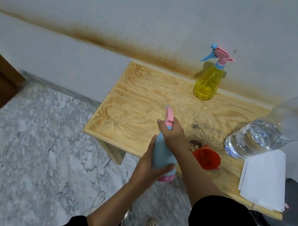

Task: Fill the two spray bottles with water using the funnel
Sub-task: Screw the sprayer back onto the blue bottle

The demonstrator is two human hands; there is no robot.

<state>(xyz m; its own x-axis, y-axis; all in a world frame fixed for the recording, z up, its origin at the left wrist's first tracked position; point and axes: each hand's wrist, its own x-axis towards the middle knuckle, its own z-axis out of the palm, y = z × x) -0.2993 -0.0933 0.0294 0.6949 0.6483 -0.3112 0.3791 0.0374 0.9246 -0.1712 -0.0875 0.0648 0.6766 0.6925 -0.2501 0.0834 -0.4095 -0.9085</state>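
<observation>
Both hands gripped the blue spray bottle (162,155) at the plywood table (146,102) edge: left hand (150,164) round its body, right hand (172,132) clenched on the pink sprayer head (169,119). Its long axis tilted away from me; the red funnel (207,157) lay just right, nearest my right hand.

The plywood worktop (137,95) in front of me is carrying a yellow spray bottle (207,83) standing far, a water bottle (271,134) standing right, a red funnel (207,158) lying sideways near, and white papers (264,179) lying near right.
</observation>
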